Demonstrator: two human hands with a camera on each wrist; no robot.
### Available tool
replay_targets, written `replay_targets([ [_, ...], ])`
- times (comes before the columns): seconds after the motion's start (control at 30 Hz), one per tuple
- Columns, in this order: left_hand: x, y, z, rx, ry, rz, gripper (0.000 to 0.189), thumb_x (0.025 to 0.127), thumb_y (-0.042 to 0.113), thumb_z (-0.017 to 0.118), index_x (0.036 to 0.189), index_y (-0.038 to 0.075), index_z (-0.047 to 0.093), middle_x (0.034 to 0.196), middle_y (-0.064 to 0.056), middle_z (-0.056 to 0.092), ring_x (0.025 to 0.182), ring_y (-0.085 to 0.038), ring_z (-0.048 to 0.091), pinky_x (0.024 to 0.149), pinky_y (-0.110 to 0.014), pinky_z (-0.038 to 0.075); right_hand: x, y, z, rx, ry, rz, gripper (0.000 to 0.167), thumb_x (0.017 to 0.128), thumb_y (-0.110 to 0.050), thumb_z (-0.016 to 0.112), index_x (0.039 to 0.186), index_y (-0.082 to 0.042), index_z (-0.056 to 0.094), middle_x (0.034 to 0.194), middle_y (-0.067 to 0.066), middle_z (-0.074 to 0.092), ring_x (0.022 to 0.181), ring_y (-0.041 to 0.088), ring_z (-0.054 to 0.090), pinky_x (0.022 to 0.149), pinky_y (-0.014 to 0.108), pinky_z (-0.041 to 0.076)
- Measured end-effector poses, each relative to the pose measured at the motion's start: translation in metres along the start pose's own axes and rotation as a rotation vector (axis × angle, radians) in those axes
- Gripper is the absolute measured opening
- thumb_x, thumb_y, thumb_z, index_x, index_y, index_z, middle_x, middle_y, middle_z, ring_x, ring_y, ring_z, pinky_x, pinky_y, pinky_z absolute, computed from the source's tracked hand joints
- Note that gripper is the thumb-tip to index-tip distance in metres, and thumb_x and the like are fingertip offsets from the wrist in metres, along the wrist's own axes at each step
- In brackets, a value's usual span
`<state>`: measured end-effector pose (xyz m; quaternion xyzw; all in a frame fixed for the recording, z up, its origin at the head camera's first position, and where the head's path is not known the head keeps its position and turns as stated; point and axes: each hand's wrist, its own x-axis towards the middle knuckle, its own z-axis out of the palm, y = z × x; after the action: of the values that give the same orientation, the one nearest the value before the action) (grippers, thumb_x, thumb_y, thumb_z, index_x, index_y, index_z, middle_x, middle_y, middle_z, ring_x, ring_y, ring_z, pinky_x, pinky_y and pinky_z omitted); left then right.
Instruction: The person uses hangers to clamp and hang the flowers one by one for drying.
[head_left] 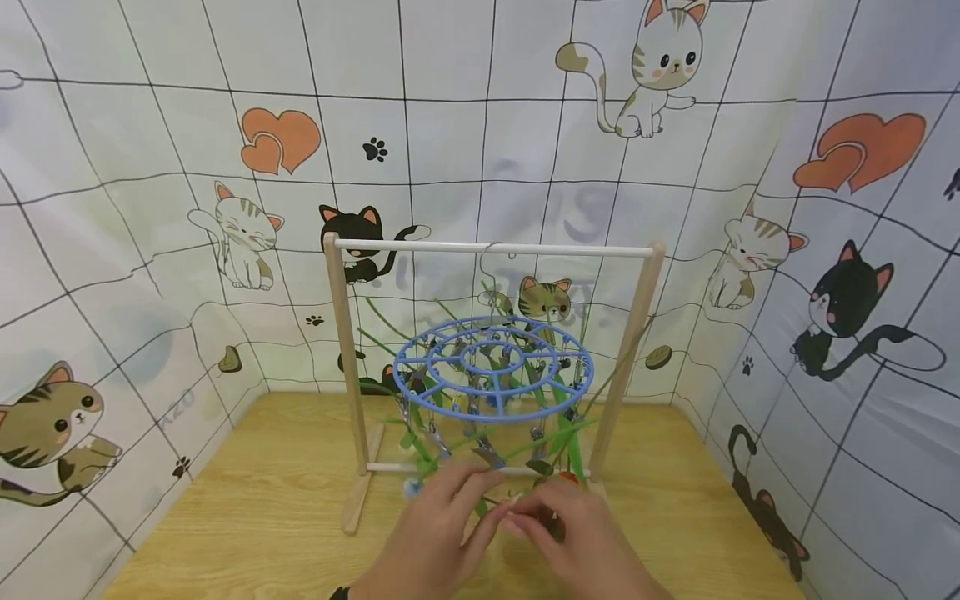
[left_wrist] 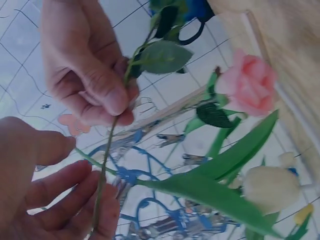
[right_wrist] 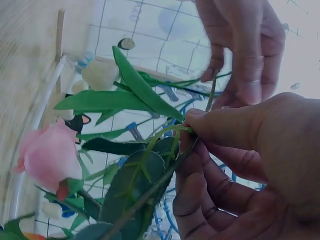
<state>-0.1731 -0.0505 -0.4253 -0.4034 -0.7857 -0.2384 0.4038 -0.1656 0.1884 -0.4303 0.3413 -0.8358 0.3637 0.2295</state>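
Observation:
My right hand (head_left: 581, 529) pinches a thin leafy flower stem (left_wrist: 104, 167) between thumb and fingers, close to its green leaves (right_wrist: 132, 182). My left hand (head_left: 435, 525) is beside it, and the stem lies across its fingers in the left wrist view; the thumb stands apart from them. Behind both hands hangs a blue round drying hanger (head_left: 498, 414) with metal pegs. Artificial flowers hang from it, among them a pink rose (left_wrist: 250, 84) and a white tulip (left_wrist: 271, 189) with broad green leaves. A red bloom (head_left: 567, 477) shows beside my right hand; whether it belongs to the held stem is unclear.
A wooden stand (head_left: 343, 350) with a white top rail (head_left: 420, 246) carries the hanger by its hook. It stands on a wood-grain table (head_left: 270, 483). Cat-patterned cloth walls (head_left: 450, 133) enclose the back and both sides.

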Motion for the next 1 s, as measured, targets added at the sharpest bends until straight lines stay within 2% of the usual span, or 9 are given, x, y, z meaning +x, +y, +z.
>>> replay_targets([
  [0.13, 0.01, 0.003, -0.001, 0.01, 0.055, 0.019, 0.039, 0.119, 0.028, 0.07, 0.152, 0.008, 0.069, 0.153, -0.009, 0.07, 0.136, -0.024, 0.073, 0.11, -0.031, 0.064, -0.003, -0.001, -0.011, 0.016, -0.024, 0.095, 0.009, 0.106, -0.019, 0.088, 0.108, -0.026, 0.083, 0.096, -0.02, 0.072, 0.084, -0.008, 0.056, 0.067, 0.019, 0.054],
  [0.23, 0.014, 0.005, 0.0, 0.034, 0.102, 0.037, 0.043, 0.123, 0.032, 0.061, 0.155, 0.005, 0.068, 0.16, -0.014, 0.067, 0.141, -0.029, 0.07, 0.116, -0.034, 0.061, -0.005, 0.0, -0.018, 0.016, -0.036, 0.139, 0.016, 0.104, -0.014, 0.089, 0.107, -0.029, 0.083, 0.094, -0.021, 0.072, 0.083, -0.009, 0.056, 0.065, 0.019, 0.053],
  [0.4, 0.016, 0.003, 0.0, 0.059, 0.164, 0.062, 0.042, 0.122, 0.03, 0.063, 0.152, 0.001, 0.07, 0.159, -0.019, 0.069, 0.14, -0.033, 0.071, 0.12, -0.04, 0.059, -0.009, 0.003, -0.026, 0.018, -0.034, 0.143, 0.023, 0.104, -0.011, 0.089, 0.109, -0.032, 0.082, 0.091, -0.019, 0.074, 0.082, -0.009, 0.06, 0.064, 0.02, 0.055],
  [0.53, 0.016, 0.002, -0.001, 0.07, 0.153, 0.041, 0.042, 0.122, 0.031, 0.063, 0.153, 0.003, 0.069, 0.16, -0.018, 0.069, 0.14, -0.033, 0.072, 0.117, -0.043, 0.061, -0.012, 0.004, -0.033, 0.038, -0.025, 0.157, 0.026, 0.106, -0.009, 0.086, 0.117, -0.032, 0.082, 0.094, -0.021, 0.074, 0.083, -0.008, 0.062, 0.066, 0.021, 0.057],
  [0.63, 0.014, 0.001, -0.002, 0.074, 0.145, 0.021, 0.043, 0.123, 0.033, 0.061, 0.154, 0.003, 0.069, 0.161, -0.016, 0.068, 0.141, -0.033, 0.072, 0.12, -0.041, 0.06, -0.013, 0.003, -0.037, 0.047, 0.003, 0.182, 0.027, 0.109, -0.01, 0.084, 0.12, -0.034, 0.082, 0.1, -0.024, 0.076, 0.084, -0.006, 0.064, 0.068, 0.021, 0.059],
  [0.8, 0.011, -0.001, -0.005, 0.071, 0.151, 0.007, 0.043, 0.125, 0.033, 0.055, 0.151, 0.003, 0.071, 0.161, -0.016, 0.068, 0.14, -0.033, 0.072, 0.128, -0.033, 0.054, -0.012, -0.003, -0.041, 0.049, 0.097, 0.243, 0.023, 0.109, -0.015, 0.084, 0.116, -0.036, 0.083, 0.104, -0.025, 0.082, 0.083, -0.003, 0.069, 0.071, 0.023, 0.061],
  [1.0, 0.004, -0.006, -0.006, 0.072, 0.169, -0.01, 0.041, 0.125, 0.032, 0.054, 0.148, 0.005, 0.073, 0.158, -0.017, 0.069, 0.138, -0.035, 0.073, 0.131, -0.03, 0.051, -0.01, -0.009, -0.045, 0.09, 0.206, 0.25, 0.025, 0.109, -0.007, 0.082, 0.114, -0.031, 0.083, 0.105, -0.015, 0.086, 0.086, 0.006, 0.08, 0.078, 0.023, 0.067],
])
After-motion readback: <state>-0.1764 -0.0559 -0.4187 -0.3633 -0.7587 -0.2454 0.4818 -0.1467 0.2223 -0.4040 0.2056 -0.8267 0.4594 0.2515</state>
